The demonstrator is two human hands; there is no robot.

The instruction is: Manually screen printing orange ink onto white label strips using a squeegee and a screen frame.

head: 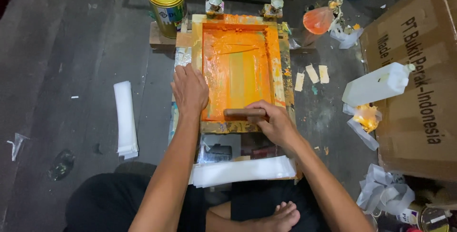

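Observation:
A wooden screen-printing frame (283, 65), its mesh smeared with orange ink, lies flat on the floor in front of me, held by two clamps at its far edge. My left hand (190, 88) presses palm down on the frame's left side. At the near end of the orange mesh, my right hand (273, 120) grips a brown wooden squeegee (243, 113). A stack of white plastic bags (240, 170) lies just below the frame, near my legs.
A yellow-lidded tin can (166, 4) stands at the frame's far left. A second pile of white bags (125, 119) lies to the left. To the right are a white plastic bottle (376, 85), a large cardboard box (419, 70), ink-stained rags and crumpled plastic.

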